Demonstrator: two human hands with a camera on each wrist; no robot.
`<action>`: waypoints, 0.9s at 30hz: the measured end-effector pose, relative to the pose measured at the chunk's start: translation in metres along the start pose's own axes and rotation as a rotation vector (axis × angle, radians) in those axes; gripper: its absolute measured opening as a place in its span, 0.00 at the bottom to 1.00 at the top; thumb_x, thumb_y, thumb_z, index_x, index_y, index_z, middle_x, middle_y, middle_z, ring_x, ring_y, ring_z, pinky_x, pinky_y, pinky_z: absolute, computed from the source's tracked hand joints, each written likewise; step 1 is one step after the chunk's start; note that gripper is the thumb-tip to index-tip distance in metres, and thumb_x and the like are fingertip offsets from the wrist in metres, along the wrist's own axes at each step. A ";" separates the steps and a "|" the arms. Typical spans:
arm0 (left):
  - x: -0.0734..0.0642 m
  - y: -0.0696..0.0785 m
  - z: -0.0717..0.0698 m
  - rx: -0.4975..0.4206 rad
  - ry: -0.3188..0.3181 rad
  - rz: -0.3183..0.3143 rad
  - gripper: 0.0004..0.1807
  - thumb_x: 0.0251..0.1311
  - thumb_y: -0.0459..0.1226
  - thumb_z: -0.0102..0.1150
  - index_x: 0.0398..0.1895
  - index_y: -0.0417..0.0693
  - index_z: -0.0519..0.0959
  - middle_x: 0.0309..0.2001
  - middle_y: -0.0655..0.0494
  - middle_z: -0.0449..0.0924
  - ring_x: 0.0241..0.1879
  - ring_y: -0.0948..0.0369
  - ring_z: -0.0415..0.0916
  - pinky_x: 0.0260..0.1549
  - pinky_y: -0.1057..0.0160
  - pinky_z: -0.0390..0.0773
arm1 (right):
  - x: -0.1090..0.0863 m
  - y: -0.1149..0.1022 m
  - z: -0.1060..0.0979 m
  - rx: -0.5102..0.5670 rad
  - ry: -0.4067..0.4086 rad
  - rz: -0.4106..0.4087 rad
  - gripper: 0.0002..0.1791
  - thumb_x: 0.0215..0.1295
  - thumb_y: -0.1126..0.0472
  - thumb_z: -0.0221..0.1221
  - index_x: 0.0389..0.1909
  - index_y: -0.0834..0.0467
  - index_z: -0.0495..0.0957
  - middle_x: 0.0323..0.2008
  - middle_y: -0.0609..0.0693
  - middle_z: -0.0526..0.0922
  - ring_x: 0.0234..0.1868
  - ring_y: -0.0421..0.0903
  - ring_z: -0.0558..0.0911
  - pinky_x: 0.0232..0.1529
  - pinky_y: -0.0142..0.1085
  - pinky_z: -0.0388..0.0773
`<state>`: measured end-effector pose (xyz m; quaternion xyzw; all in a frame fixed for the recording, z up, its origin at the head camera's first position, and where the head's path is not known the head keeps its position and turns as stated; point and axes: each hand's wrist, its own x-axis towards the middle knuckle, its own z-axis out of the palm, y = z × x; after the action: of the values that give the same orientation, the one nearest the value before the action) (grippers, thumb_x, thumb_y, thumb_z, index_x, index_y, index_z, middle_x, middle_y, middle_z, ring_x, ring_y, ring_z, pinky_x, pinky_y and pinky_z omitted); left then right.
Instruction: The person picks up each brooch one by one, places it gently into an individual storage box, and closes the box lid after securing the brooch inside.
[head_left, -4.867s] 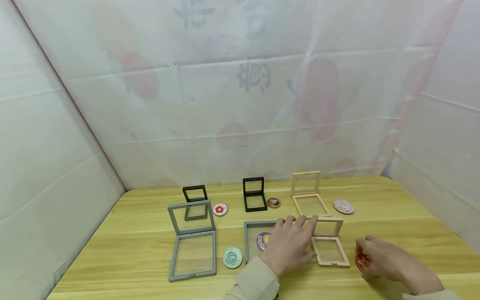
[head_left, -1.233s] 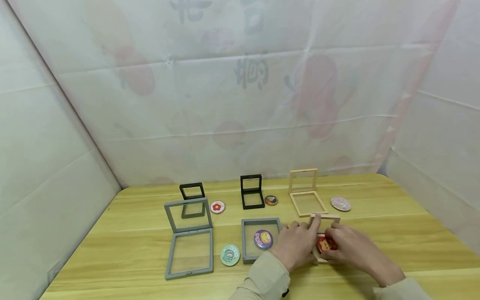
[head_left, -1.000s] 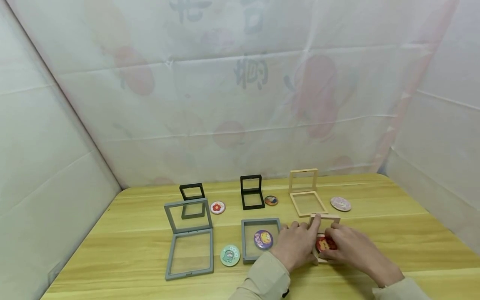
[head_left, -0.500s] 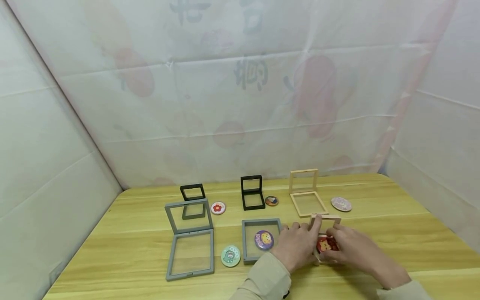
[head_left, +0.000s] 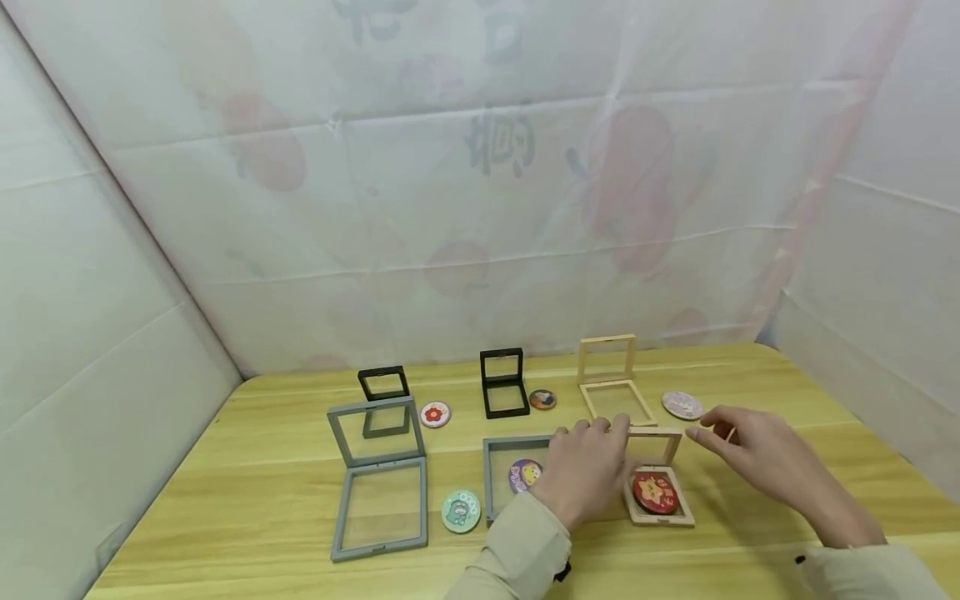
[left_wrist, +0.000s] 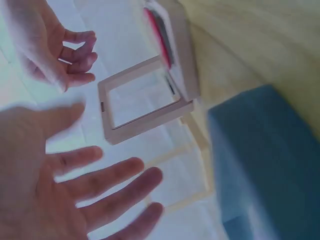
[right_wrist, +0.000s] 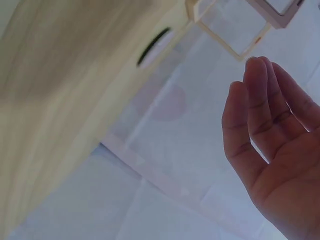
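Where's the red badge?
Toward the head view's lower right, the red badge lies in the flat half of the front pale frame, between the left hand and right hand.

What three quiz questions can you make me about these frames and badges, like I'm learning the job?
1. True or false: the red badge lies on the lower half of the front beige frame.

2. What is the right hand holding? A: the red badge. B: nothing that shows. C: a lid.

3. How many black frames are on the table?

Key: 1. True, and the frame's upper half stands raised behind the badge. 2. B. 3. Two.
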<state>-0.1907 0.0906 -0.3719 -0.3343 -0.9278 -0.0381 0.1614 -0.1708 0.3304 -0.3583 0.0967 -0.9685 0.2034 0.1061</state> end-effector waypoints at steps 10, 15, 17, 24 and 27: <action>0.002 -0.005 0.010 -0.317 0.140 -0.100 0.14 0.77 0.41 0.53 0.31 0.49 0.81 0.19 0.64 0.72 0.15 0.73 0.62 0.14 0.77 0.62 | 0.008 0.008 0.015 0.198 -0.046 0.023 0.15 0.77 0.57 0.56 0.42 0.65 0.84 0.32 0.49 0.83 0.27 0.42 0.79 0.26 0.34 0.77; 0.005 -0.002 0.012 -0.473 0.031 -0.186 0.14 0.77 0.43 0.52 0.36 0.47 0.82 0.18 0.64 0.68 0.13 0.71 0.61 0.12 0.74 0.62 | 0.013 0.008 0.016 0.277 -0.113 0.063 0.19 0.80 0.55 0.52 0.45 0.68 0.82 0.31 0.52 0.82 0.31 0.47 0.80 0.26 0.37 0.79; 0.006 -0.001 0.012 -0.505 -0.004 -0.223 0.15 0.78 0.44 0.50 0.35 0.48 0.81 0.17 0.64 0.66 0.13 0.70 0.61 0.12 0.72 0.63 | 0.015 0.008 0.017 0.313 -0.139 0.078 0.20 0.81 0.55 0.50 0.45 0.69 0.81 0.33 0.53 0.82 0.33 0.48 0.81 0.27 0.38 0.81; 0.006 0.002 0.012 -0.477 -0.016 -0.304 0.25 0.79 0.49 0.45 0.19 0.55 0.68 0.14 0.63 0.62 0.12 0.67 0.60 0.10 0.69 0.60 | 0.018 0.012 0.023 0.418 -0.217 0.100 0.23 0.83 0.56 0.42 0.44 0.71 0.78 0.43 0.60 0.82 0.40 0.51 0.82 0.33 0.42 0.82; 0.007 0.002 0.013 -0.506 -0.029 -0.323 0.26 0.80 0.49 0.45 0.17 0.54 0.68 0.13 0.62 0.61 0.11 0.67 0.58 0.10 0.68 0.60 | 0.016 0.013 0.025 0.456 -0.249 0.110 0.24 0.84 0.56 0.38 0.44 0.71 0.77 0.45 0.61 0.81 0.41 0.52 0.82 0.35 0.43 0.81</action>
<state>-0.1974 0.0987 -0.3819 -0.2125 -0.9322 -0.2884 0.0516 -0.1936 0.3294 -0.3817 0.0895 -0.9070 0.4085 -0.0494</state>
